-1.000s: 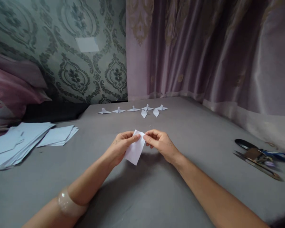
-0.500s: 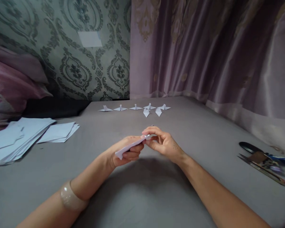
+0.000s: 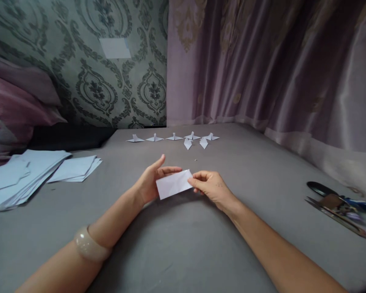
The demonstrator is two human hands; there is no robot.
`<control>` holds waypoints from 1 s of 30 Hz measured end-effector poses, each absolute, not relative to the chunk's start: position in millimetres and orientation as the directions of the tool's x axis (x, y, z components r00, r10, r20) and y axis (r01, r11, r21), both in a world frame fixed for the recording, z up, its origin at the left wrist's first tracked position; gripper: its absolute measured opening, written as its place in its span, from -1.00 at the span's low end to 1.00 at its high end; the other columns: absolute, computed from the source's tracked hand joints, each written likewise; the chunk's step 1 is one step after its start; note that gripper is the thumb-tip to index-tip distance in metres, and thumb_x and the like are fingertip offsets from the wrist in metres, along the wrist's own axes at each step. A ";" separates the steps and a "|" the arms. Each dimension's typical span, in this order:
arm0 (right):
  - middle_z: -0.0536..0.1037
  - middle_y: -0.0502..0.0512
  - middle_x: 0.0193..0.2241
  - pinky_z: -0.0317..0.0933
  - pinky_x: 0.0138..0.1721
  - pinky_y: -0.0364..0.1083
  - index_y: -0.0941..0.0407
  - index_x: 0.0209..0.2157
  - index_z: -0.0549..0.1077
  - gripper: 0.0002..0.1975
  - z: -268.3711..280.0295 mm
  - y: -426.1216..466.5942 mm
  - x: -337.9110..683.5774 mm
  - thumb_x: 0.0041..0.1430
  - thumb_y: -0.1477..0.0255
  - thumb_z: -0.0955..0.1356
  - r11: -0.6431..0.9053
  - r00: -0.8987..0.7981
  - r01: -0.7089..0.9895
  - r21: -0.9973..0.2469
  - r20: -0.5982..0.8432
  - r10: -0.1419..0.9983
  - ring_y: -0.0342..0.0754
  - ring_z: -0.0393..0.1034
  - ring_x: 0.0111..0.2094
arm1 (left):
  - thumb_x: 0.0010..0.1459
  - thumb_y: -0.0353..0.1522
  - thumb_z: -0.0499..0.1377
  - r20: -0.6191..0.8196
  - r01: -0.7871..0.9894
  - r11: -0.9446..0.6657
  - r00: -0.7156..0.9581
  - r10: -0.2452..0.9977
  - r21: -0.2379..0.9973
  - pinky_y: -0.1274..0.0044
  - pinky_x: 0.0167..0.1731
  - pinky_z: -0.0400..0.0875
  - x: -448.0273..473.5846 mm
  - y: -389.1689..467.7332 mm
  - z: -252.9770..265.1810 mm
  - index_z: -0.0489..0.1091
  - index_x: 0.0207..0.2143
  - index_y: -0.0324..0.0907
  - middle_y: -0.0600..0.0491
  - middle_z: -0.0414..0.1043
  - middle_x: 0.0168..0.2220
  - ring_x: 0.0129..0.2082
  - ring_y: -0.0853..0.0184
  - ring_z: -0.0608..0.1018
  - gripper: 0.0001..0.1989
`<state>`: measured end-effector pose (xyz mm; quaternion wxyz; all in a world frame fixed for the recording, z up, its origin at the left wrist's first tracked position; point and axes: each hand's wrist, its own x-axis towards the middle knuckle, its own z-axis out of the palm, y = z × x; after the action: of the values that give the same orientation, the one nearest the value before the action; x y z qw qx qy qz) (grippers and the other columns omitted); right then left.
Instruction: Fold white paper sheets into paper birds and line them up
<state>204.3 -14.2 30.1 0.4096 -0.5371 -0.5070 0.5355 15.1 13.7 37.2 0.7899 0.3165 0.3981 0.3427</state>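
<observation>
A folded white paper rectangle (image 3: 173, 184) is tilted toward me above the grey surface, its broad face showing. My right hand (image 3: 210, 184) pinches its right end between thumb and fingers. Behind the paper's left end is my left hand (image 3: 151, 179), thumb raised and fingers stretched out, partly hidden by the sheet. Whether the left palm touches the paper I cannot tell. A pale bangle (image 3: 91, 245) circles the left wrist. Several folded paper birds (image 3: 174, 137) stand in a row at the far side, with two folded pointed pieces (image 3: 188, 144) in front of them.
Large white sheets (image 3: 39, 171) are stacked at the left, with smaller paper pieces (image 3: 76, 167) beside them. Tweezers (image 3: 335, 216) and other small tools lie at the right. Purple curtains (image 3: 247, 61) hang along the right; a pink cushion (image 3: 18, 97) rests at the far left.
The paper has turned from nearly edge-on to face me. My left hand has let its fingers off the paper and spread them, thumb up; my right hand now pinches the right end.
</observation>
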 end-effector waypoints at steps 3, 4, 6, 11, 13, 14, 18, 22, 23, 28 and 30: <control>0.44 -0.03 -0.60 0.05 -0.58 -0.24 0.20 -0.44 0.51 -0.82 29.1 -17.6 203.1 -0.06 0.36 0.43 -0.200 -0.160 0.200 -0.959 -0.233 0.959 -0.26 0.24 -0.61 | -0.05 -0.17 0.31 -0.365 -0.004 0.405 0.427 0.828 0.914 0.59 -0.52 0.30 8.5 15.4 32.9 0.47 -0.23 -0.27 -0.04 0.52 -0.37 -0.47 0.35 0.50 -0.60; 0.43 -0.03 -0.62 0.03 -0.59 -0.25 0.20 -0.43 0.52 -0.82 29.3 -19.0 202.7 -0.03 0.36 0.41 -0.205 -0.186 0.231 -0.951 -0.250 0.950 -0.26 0.24 -0.61 | -0.08 -0.21 0.33 -0.360 0.096 0.355 0.429 0.828 0.930 0.61 -0.55 0.26 6.7 15.4 32.1 0.48 -0.23 -0.25 -0.01 0.52 -0.40 -0.50 0.38 0.48 -0.62; 0.40 -0.03 -0.66 0.02 -0.59 -0.25 0.20 -0.44 0.53 -0.84 30.2 -21.5 201.8 0.00 0.37 0.39 -0.210 -0.222 0.282 -0.936 -0.276 0.935 -0.27 0.22 -0.62 | -0.07 -0.22 0.32 -0.365 0.250 0.277 0.461 0.809 0.928 0.61 -0.56 0.23 3.8 14.9 33.3 0.49 -0.25 -0.24 0.02 0.51 -0.43 -0.52 0.40 0.45 -0.65; 0.40 -0.01 -0.68 0.04 -0.59 -0.26 0.19 -0.46 0.54 -0.85 31.1 -24.6 199.2 0.02 0.41 0.36 -0.202 -0.252 0.333 -0.921 -0.293 0.922 -0.26 0.22 -0.62 | -0.01 -0.22 0.24 -0.353 0.432 0.120 0.513 0.782 0.894 0.62 -0.55 0.21 2.8 12.6 46.3 0.50 -0.31 -0.23 0.08 0.46 -0.50 -0.55 0.44 0.39 -0.72; 0.40 -0.01 -0.69 0.05 -0.59 -0.26 0.20 -0.44 0.54 -0.85 30.7 -24.7 197.9 0.03 0.42 0.36 -0.207 -0.253 0.340 -0.917 -0.301 0.919 -0.25 0.23 -0.62 | -0.01 -0.22 0.22 -0.347 0.450 0.105 0.498 0.795 0.887 0.62 -0.56 0.20 5.1 10.9 49.6 0.50 -0.31 -0.23 0.08 0.44 -0.50 -0.55 0.44 0.38 -0.72; 0.40 -0.02 -0.68 0.05 -0.59 -0.26 0.20 -0.43 0.54 -0.85 30.4 -24.6 197.2 0.03 0.42 0.36 -0.210 -0.252 0.342 -0.916 -0.305 0.918 -0.25 0.24 -0.62 | -0.01 -0.21 0.21 -0.348 0.454 0.111 0.483 0.804 0.884 0.63 -0.57 0.19 6.5 10.0 50.1 0.49 -0.31 -0.23 0.08 0.44 -0.49 -0.55 0.44 0.37 -0.71; 0.41 -0.02 -0.66 0.06 -0.58 -0.26 0.21 -0.41 0.53 -0.85 28.7 -24.3 195.7 0.03 0.41 0.36 -0.206 -0.261 0.339 -0.918 -0.302 0.917 -0.25 0.26 -0.61 | -0.03 -0.17 0.20 -0.402 0.472 0.178 0.432 0.808 0.864 0.62 -0.59 0.16 10.3 7.5 48.8 0.47 -0.31 -0.23 0.08 0.42 -0.50 -0.57 0.43 0.36 -0.67; 0.44 0.00 -0.63 0.06 -0.57 -0.26 0.21 -0.42 0.52 -0.86 27.1 -25.0 195.3 0.02 0.41 0.37 -0.193 -0.283 0.338 -0.921 -0.295 0.913 -0.25 0.29 -0.58 | -0.06 -0.17 0.20 -0.400 0.497 0.147 0.452 0.797 0.855 0.61 -0.59 0.14 9.8 6.7 50.8 0.47 -0.33 -0.23 0.10 0.40 -0.52 -0.58 0.44 0.34 -0.67; 0.44 0.00 -0.63 0.06 -0.57 -0.26 0.21 -0.42 0.52 -0.86 27.1 -25.2 195.3 0.01 0.41 0.37 -0.190 -0.288 0.340 -0.921 -0.294 0.911 -0.24 0.28 -0.58 | -0.06 -0.18 0.20 -0.394 0.507 0.128 0.462 0.795 0.853 0.62 -0.59 0.14 9.3 6.4 52.1 0.48 -0.34 -0.23 0.10 0.39 -0.53 -0.58 0.44 0.33 -0.69; 0.48 0.03 -0.58 0.06 -0.57 -0.25 0.20 -0.41 0.52 -0.87 29.9 -23.8 196.4 -0.01 0.44 0.36 -0.197 -0.309 0.344 -0.918 -0.309 0.900 -0.23 0.30 -0.56 | -0.05 -0.22 0.17 -0.419 0.549 0.104 0.489 0.765 0.829 0.62 -0.61 0.13 7.6 5.0 57.0 0.48 -0.35 -0.23 0.10 0.37 -0.53 -0.59 0.44 0.33 -0.72; 0.52 0.06 -0.50 0.07 -0.57 -0.24 0.18 -0.40 0.51 -0.86 31.1 -22.4 197.2 0.00 0.44 0.34 -0.224 -0.291 0.326 -0.918 -0.323 0.901 -0.24 0.31 -0.56 | -0.05 -0.23 0.15 -0.449 0.562 0.126 0.485 0.751 0.818 0.61 -0.60 0.16 7.7 4.7 57.9 0.48 -0.34 -0.22 0.08 0.39 -0.51 -0.58 0.42 0.35 -0.72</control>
<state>197.2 -22.4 31.1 0.2532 -0.5387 -0.5692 0.5672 7.7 4.7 57.9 0.5590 0.6556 0.5006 0.0845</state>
